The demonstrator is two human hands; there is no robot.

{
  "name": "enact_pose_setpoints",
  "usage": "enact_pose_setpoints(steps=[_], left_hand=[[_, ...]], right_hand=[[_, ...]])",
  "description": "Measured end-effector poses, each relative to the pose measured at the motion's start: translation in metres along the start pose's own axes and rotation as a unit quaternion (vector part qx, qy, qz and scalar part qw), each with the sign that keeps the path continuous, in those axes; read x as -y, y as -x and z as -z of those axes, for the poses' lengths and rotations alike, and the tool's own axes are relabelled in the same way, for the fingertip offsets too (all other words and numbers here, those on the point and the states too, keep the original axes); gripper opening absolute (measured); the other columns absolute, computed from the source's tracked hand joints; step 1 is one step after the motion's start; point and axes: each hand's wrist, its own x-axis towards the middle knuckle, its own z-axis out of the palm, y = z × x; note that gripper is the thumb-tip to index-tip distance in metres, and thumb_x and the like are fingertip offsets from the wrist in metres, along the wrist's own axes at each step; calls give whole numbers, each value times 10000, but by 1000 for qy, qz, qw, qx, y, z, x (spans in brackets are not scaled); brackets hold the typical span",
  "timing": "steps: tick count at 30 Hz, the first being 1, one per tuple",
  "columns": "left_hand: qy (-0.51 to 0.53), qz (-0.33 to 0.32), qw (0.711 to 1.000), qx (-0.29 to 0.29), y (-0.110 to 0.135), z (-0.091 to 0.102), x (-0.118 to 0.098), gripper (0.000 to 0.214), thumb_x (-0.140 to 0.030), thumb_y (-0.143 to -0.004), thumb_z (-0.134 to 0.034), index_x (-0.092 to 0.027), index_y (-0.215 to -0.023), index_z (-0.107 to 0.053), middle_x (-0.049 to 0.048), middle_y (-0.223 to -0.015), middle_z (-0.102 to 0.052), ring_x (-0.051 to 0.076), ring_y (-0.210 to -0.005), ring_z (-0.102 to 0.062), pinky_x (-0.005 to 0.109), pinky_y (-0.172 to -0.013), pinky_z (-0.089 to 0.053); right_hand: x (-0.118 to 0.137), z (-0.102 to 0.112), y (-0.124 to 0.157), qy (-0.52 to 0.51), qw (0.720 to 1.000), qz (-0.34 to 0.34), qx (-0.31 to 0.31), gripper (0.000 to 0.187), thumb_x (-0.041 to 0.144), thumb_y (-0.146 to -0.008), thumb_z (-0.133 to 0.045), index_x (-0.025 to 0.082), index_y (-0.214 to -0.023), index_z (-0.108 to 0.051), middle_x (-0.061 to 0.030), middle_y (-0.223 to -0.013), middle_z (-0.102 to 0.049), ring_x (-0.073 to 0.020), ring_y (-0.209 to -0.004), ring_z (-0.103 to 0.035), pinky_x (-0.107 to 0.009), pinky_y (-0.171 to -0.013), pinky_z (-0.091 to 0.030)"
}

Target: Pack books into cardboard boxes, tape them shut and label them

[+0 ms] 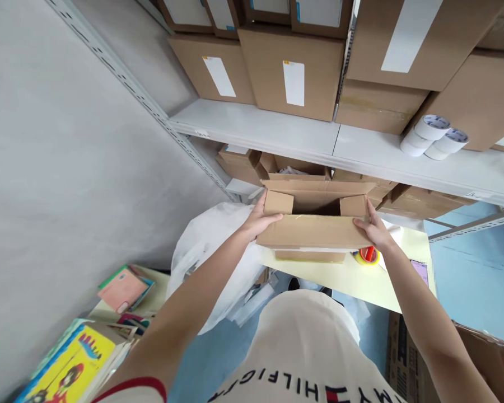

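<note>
Between my two hands is a brown cardboard box (311, 230), its long near flap folded outward and its short end flaps bent in over a dark interior. My left hand (259, 219) is closed on its left end, thumb along the near flap. At the right end my right hand (373, 225) grips in the same way. The box is over a pale yellow table (319, 274). Just below my right hand sits a tape dispenser (367, 256) with a red part and yellow tape.
Shelves of cardboard boxes (294, 73) rise ahead, with white tape rolls (432, 134) on a shelf edge. A white plastic bag (218, 235) bulges left of the table. Books (84, 358) are stacked at lower left. A phone (420, 271) lies at the table's right. An open carton (483, 358) stands lower right.
</note>
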Motion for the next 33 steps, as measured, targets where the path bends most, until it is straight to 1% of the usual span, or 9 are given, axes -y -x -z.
enact_pose_setpoints(steps=[4,6,8,11,14,17,20,26,33], left_hand=[[-113,-73,989,-59,5,13,12,1387,-442,-662,-832,-265,-1558,212,186,-1670,-44,348,-1500,-254,504,-1167,-337],[-212,-152,961,-96,3,20,8,1482,-473,-592,-878,-238,-1553,226,206,-1659,108,386,-1529,-81,552,-1193,-251],[-311,-215,919,-108,2,25,-2,1505,-483,-547,-903,-203,-1571,163,223,-1651,128,404,-1527,22,588,-1205,-175],[-419,-242,871,-80,5,28,-19,1298,-474,-612,-872,-182,-1593,-74,227,-1652,-114,409,-1525,-77,614,-1200,-153],[-488,-241,838,-41,14,26,-26,761,-441,-771,-750,-221,-1446,-478,168,-1496,-495,391,-1467,-318,643,-1196,-105],[-526,-236,817,1,23,20,-26,428,-385,-906,-564,-230,-1299,-631,138,-1381,-617,352,-1389,-461,637,-1201,-58],[-541,-218,811,44,27,12,-27,596,-441,-898,-546,-170,-1429,-518,183,-1511,-474,350,-1429,-404,599,-1209,-97],[-559,-163,807,97,26,-13,-35,1324,-680,-516,-803,-158,-1581,-215,222,-1651,-110,467,-1510,-85,678,-1167,-73],[-566,-109,815,57,23,-45,-40,1243,-709,-605,-735,-157,-1582,-201,218,-1651,-132,487,-1503,-77,714,-1147,-49]], right_hand=[[9,3,15,-35,999,-18,9,1210,511,-755,-751,386,-1558,146,-79,-1672,-168,-304,-1370,-495,-500,-1031,-513],[14,6,12,-11,1000,24,-14,1325,521,-707,-795,400,-1520,244,-97,-1688,-4,-343,-1459,-360,-545,-1026,-498],[17,11,6,18,997,71,-25,1347,523,-692,-811,406,-1519,246,-124,-1683,-9,-372,-1491,-276,-595,-1023,-474],[21,20,-1,59,992,107,-24,1165,534,-725,-785,387,-1576,-3,-152,-1633,-239,-373,-1436,-389,-612,-1042,-448],[23,27,2,135,981,138,-8,785,548,-786,-721,318,-1468,-409,-142,-1520,-449,-347,-1371,-486,-582,-1072,-440],[25,27,9,216,961,168,36,646,546,-825,-675,266,-1390,-533,-146,-1558,-410,-342,-1436,-398,-569,-1129,-380],[29,23,7,226,959,158,57,759,561,-818,-673,254,-1475,-451,-124,-1643,-251,-330,-1499,-276,-541,-1193,-285],[33,19,-34,188,964,175,75,864,590,-759,-711,216,-1491,-443,-121,-1659,-201,-322,-1528,-183,-492,-1233,-192],[17,35,-51,216,963,154,46,899,669,-792,-614,223,-1532,-362,-101,-1681,-98,-366,-1541,-23,-595,-1213,-144]])
